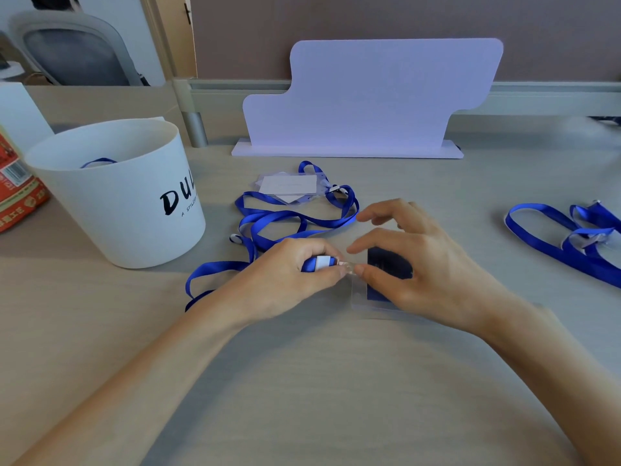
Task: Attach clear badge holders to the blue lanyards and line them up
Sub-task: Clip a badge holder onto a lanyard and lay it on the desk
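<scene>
My left hand (289, 274) is closed around the clip end of a blue lanyard (215, 269), whose strap trails left across the desk. My right hand (413, 260) pinches the top edge of a clear badge holder (364, 297) with a dark card inside; thumb and forefinger meet the clip there. Behind them lies a pile of blue lanyards (295, 218) with clear badge holders (289, 186) holding white cards. More blue lanyards (571, 240) lie at the right edge.
A white bucket (127, 196) with black lettering stands at the left, a blue strap showing inside. A red package (16, 193) sits beside it. A pale lilac stand (363, 102) rises at the back of the desk. An office chair (74, 48) is beyond.
</scene>
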Demonstrator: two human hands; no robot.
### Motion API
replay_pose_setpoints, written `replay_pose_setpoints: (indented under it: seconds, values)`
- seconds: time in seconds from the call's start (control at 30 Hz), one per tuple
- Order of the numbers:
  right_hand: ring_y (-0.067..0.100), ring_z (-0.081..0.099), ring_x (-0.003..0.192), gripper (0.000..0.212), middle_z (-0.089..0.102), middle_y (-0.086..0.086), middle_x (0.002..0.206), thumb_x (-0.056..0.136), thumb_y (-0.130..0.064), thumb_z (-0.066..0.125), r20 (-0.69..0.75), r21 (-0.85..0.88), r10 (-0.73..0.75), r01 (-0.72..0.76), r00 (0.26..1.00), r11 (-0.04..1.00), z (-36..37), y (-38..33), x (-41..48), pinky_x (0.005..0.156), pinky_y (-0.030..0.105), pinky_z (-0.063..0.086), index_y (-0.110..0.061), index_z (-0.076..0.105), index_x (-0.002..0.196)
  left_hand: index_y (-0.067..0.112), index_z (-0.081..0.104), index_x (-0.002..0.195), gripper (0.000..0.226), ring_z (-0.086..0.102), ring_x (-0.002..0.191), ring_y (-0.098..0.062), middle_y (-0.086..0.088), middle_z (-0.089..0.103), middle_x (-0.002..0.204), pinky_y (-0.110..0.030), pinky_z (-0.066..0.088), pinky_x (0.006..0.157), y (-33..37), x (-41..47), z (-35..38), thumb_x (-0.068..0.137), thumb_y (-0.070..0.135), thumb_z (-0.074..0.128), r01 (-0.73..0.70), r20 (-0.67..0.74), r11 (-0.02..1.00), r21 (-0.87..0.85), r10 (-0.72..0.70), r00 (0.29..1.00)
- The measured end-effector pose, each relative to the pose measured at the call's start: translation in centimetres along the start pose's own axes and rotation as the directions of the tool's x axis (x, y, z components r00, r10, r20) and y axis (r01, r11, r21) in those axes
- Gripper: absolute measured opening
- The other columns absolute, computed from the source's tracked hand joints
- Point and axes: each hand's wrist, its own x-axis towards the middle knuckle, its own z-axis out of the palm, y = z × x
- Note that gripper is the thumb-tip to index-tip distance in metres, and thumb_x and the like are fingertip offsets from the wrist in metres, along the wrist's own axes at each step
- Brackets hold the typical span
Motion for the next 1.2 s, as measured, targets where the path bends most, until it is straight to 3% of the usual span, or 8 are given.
replay_pose_setpoints:
  seconds: [0.07,0.17,0.27,0.37,0.47,0.6,1.0,1.2]
  values:
    - [0.010,0.049,0.112,0.024,0.052,-0.005,0.125,0.086,-0.043,0.056,0.022,-0.002,0.005,-0.005,1.000,1.000,0.1,0.0,0.0,0.091,0.042,0.046,-0.029,0.069,0.101,0.033,0.067,0.088,0.010,0.049,0.063,-0.012,-0.001,0.065,0.085,-0.028,0.040,0.064,0.0,0.0,0.0,0.090,0.039,0.060,-0.002,-0.005,1.000,0.004,0.002,1.000]
    - [0.002,0.045,0.104,0.032,0.053,-0.009,0.123,0.086,-0.047,0.047,0.051,0.010,0.001,-0.002,0.999,1.000,0.1,-0.2,0.1,0.093,0.033,0.044,-0.031,0.070,0.101,0.031,0.067,0.088,0.009,0.045,0.057,-0.002,0.008,0.059,0.073,-0.018,0.037,0.058,0.1,-0.1,0.0,0.090,0.036,0.060,-0.002,-0.012,1.000,0.018,0.003,1.000]
    - [0.008,0.049,0.108,0.033,0.055,-0.012,0.117,0.086,-0.048,0.044,0.097,0.017,0.030,-0.032,0.995,0.999,0.1,-0.4,0.1,0.094,0.027,0.042,-0.032,0.068,0.102,0.026,0.067,0.087,0.009,0.042,0.048,-0.001,0.019,0.051,0.055,-0.010,0.031,0.048,0.4,-0.2,0.0,0.091,0.031,0.061,-0.014,-0.032,0.999,0.029,0.015,0.999]
    - [0.011,0.053,0.101,0.022,0.054,-0.012,0.111,0.088,-0.042,0.050,0.144,0.006,0.049,-0.050,0.988,0.999,0.2,-0.5,0.1,0.088,0.029,0.045,-0.031,0.065,0.100,0.020,0.066,0.083,0.011,0.039,0.045,-0.004,0.017,0.048,0.050,-0.009,0.028,0.044,0.5,-0.2,0.1,0.091,0.027,0.062,-0.014,-0.040,0.999,0.036,0.015,0.999]
    - [0.009,0.056,0.079,0.011,0.050,-0.009,0.110,0.090,-0.028,0.059,0.166,0.034,0.064,-0.071,0.984,0.997,0.5,-0.7,0.0,0.076,0.022,0.044,-0.022,0.064,0.098,0.020,0.064,0.081,0.012,0.037,0.048,-0.005,0.013,0.048,0.055,-0.012,0.030,0.047,0.4,-0.2,0.2,0.090,0.027,0.062,-0.010,-0.043,0.997,0.074,0.014,0.999]
    - [0.012,0.053,0.072,0.009,0.050,-0.009,0.105,0.092,-0.025,0.058,0.160,0.044,0.088,-0.097,0.983,0.994,0.7,-0.9,0.1,0.071,0.025,0.043,-0.020,0.063,0.097,0.025,0.064,0.078,0.010,0.040,0.051,-0.005,0.004,0.055,0.063,-0.015,0.032,0.049,0.2,-0.1,0.4,0.087,0.029,0.062,-0.014,-0.076,0.996,0.092,0.021,0.997]
    - [0.016,0.058,0.079,0.004,0.052,-0.009,0.099,0.092,-0.018,0.060,0.156,0.069,0.066,-0.078,0.986,0.995,1.1,-0.6,0.5,0.074,0.031,0.046,-0.018,0.064,0.092,0.026,0.066,0.081,0.005,0.048,0.058,-0.006,0.004,0.062,0.073,-0.018,0.037,0.053,0.1,-0.1,0.8,0.084,0.028,0.064,-0.028,-0.125,0.987,0.157,0.048,0.991]
    - [0.007,0.058,0.084,0.009,0.054,-0.013,0.096,0.086,-0.018,0.063,0.176,0.105,0.124,-0.144,0.977,0.984,0.7,-0.6,0.3,0.074,0.021,0.047,-0.025,0.068,0.090,0.027,0.067,0.081,0.006,0.048,0.058,-0.003,0.009,0.061,0.071,-0.014,0.036,0.052,0.1,-0.1,0.8,0.086,0.028,0.064,-0.029,-0.092,0.987,0.155,0.043,0.995]
